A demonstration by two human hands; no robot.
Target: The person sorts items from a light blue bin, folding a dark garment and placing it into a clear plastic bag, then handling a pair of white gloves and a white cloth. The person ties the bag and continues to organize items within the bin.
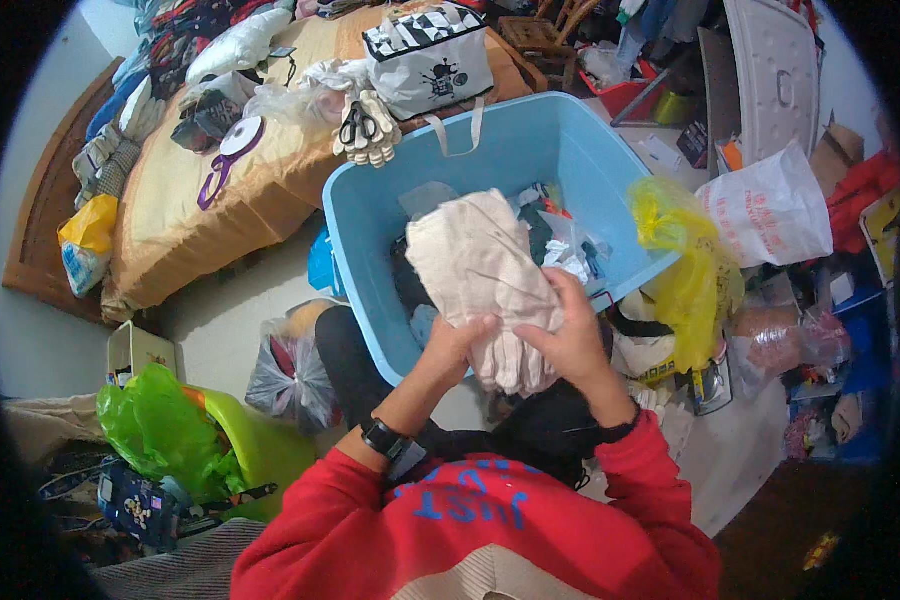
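Between both hands is a stack of off-white knit work gloves (480, 255), its gathered ends toward me. My left hand (454, 341) grips the stack's near left edge, thumb on top. On the right side my right hand (570, 322) pinches it, also with the thumb above; the fingers beneath are hidden. The stack is held over a large light-blue plastic tub (592, 150), in which plastic wrappers (570, 255) and dark items lie. Beyond the tub's far left rim, more white gloves (379, 139) sit on the bed with black-handled scissors (358, 126) on them.
The bed (270, 195) bears a checkered insulated bag (427, 60) and a ribbon spool (241, 136). A yellow plastic bag (682, 262) hangs at the tub's right corner, near a white sack (769, 210). Left of me stand a tied clear bag (292, 375) and a green bin (270, 427).
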